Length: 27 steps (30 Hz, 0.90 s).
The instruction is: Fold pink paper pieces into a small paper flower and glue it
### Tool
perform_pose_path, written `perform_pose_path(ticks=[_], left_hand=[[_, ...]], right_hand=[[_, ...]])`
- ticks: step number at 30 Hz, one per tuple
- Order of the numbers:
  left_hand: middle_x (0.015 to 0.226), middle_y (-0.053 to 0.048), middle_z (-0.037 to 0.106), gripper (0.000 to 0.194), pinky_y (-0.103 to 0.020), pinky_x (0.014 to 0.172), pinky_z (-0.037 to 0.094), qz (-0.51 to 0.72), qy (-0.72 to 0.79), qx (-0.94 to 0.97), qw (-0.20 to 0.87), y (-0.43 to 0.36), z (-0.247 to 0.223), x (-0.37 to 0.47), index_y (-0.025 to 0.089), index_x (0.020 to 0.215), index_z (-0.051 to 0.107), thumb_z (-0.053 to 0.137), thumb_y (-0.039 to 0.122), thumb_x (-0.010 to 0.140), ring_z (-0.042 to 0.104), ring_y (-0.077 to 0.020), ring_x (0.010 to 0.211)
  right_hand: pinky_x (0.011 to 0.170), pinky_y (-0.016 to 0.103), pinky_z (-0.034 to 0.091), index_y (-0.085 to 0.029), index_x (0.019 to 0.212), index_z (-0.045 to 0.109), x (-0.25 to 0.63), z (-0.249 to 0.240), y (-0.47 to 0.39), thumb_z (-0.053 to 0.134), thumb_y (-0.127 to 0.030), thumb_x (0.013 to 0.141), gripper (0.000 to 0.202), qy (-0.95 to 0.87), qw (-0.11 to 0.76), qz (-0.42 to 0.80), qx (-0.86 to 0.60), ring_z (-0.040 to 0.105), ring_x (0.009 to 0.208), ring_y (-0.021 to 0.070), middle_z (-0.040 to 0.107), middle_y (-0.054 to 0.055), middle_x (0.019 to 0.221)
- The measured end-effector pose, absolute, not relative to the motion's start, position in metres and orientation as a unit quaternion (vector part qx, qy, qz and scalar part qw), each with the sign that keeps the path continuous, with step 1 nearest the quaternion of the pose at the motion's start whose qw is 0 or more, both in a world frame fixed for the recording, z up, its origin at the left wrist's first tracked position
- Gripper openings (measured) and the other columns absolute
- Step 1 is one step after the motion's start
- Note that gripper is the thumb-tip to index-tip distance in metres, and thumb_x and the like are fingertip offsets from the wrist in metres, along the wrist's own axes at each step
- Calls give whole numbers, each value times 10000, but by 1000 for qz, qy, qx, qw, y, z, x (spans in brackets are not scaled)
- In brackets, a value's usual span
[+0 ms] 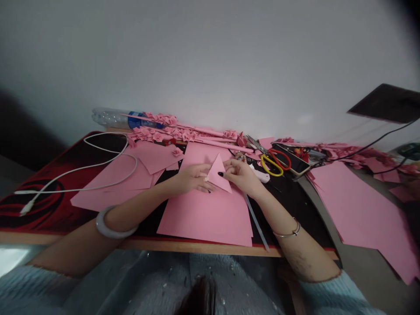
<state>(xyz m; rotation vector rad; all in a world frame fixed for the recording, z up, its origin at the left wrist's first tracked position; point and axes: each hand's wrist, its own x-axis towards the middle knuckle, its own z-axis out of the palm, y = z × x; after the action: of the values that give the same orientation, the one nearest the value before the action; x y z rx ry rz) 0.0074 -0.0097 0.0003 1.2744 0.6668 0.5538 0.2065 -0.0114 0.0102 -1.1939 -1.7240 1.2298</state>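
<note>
A small piece of pink paper folded into a triangle (217, 175) is held up between my two hands. My left hand (192, 178) grips its left side, with some fingers behind it. On the right side, my right hand (241, 175) pinches the triangle, its dark-nailed thumb lying on the front face. Beneath both hands lie large pink paper sheets (206, 221), stacked slightly out of line on the dark mat. A pale glue stick (257, 225) lies just right of these sheets, slanting to the table's front edge.
Pink paper flowers (160, 133) line the wall beside a plastic bottle (110, 118). Scissors (272, 162) and a phone (292, 159) lie at the back right. A white cable (98, 164) loops across loose pink paper (108, 186). More sheets (357, 210) are at the right.
</note>
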Motion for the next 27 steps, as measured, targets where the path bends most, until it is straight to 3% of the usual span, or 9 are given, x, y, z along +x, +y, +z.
perform_pose_path(ticks=[6, 12, 17, 23, 27], left_hand=[[916, -98, 657, 410, -343, 761, 488, 273, 296, 573, 714, -8, -4, 7, 170, 1184, 439, 551, 243, 796, 647, -232, 875], [988, -124, 642, 378, -346, 774, 484, 289, 288, 581, 704, -5, -5, 5, 174, 1167, 456, 533, 259, 807, 645, -235, 881], [986, -108, 649, 357, -338, 770, 484, 310, 302, 582, 689, -2, -4, 5, 202, 1146, 488, 537, 290, 804, 648, -231, 870], [1003, -115, 637, 371, -368, 790, 474, 320, 299, 578, 689, -3, -3, 5, 188, 1162, 478, 522, 308, 814, 646, -239, 866], [1037, -118, 621, 378, -362, 784, 481, 335, 316, 573, 678, -3, 0, 6, 182, 1159, 472, 536, 284, 801, 642, -232, 873]], right_hand=[[427, 199, 258, -150, 603, 480, 205, 11, -15, 615, -390, 708, 294, -700, 370, 348, -501, 352, 446, 61, 439, -39, 514], [431, 209, 268, -171, 526, 405, 204, 17, -18, 511, -428, 789, 382, -732, 332, 314, -505, 354, 418, 71, 424, -37, 440], [460, 206, 302, -176, 565, 414, 203, 18, -19, 425, -363, 849, 340, -760, 292, 318, -487, 413, 428, 83, 457, -37, 444], [481, 229, 274, -178, 481, 367, 204, 17, -18, 405, -364, 864, 427, -775, 290, 215, -518, 372, 419, 86, 410, -31, 383], [486, 222, 286, -175, 507, 402, 206, 14, -16, 425, -342, 850, 383, -776, 289, 233, -510, 396, 426, 88, 452, -27, 413]])
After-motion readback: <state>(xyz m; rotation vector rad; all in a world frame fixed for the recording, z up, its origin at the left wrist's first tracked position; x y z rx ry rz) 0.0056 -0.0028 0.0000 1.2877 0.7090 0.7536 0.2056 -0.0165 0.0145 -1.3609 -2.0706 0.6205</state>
